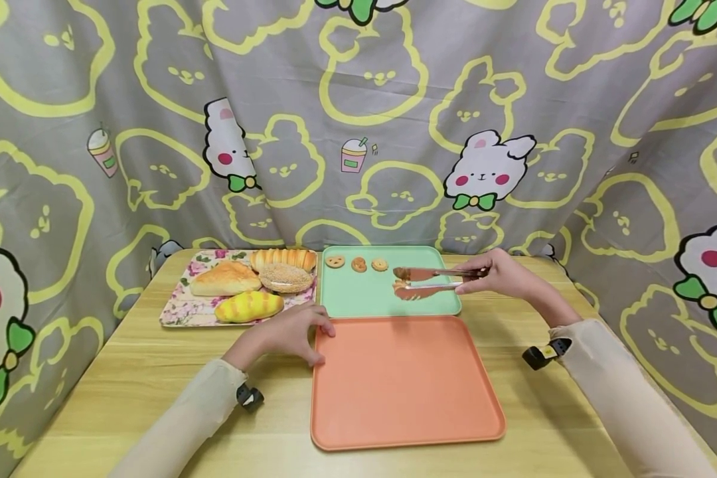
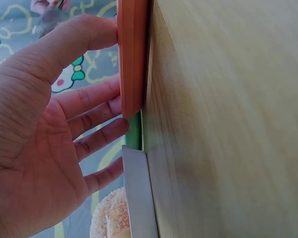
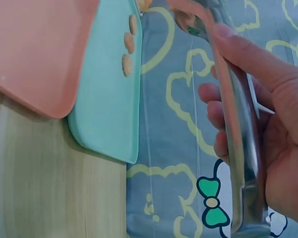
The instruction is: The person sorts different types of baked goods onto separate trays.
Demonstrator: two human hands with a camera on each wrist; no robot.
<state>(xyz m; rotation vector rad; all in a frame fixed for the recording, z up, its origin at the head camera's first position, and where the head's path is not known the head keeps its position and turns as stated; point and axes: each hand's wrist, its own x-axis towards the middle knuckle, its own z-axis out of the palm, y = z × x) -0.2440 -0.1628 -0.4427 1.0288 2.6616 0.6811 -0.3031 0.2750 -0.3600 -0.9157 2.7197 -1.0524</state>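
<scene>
In my right hand (image 1: 502, 273) I grip a pair of metal tongs (image 1: 436, 272). Their arms point left over the mint green tray (image 1: 358, 302), with the tips apart and nothing visible between them. On that tray three small cookies (image 1: 359, 265) lie in a row, left of the tongs. My left hand (image 1: 289, 335) touches the left edge of an orange tray (image 1: 406, 385); in the left wrist view its thumb (image 2: 89, 32) rests at the rim and the fingers are spread. No food shows on the orange tray. The right wrist view shows my fingers wrapped round the tongs (image 3: 238, 134).
A floral tray (image 1: 182, 312) at the back left carries several breads: a yellow one (image 1: 249, 307), a sesame one (image 1: 285, 278), a ridged one (image 1: 283, 257) and a golden triangular one (image 1: 224, 279). Behind the wooden table (image 1: 119, 398) hangs a patterned grey curtain (image 1: 299, 93).
</scene>
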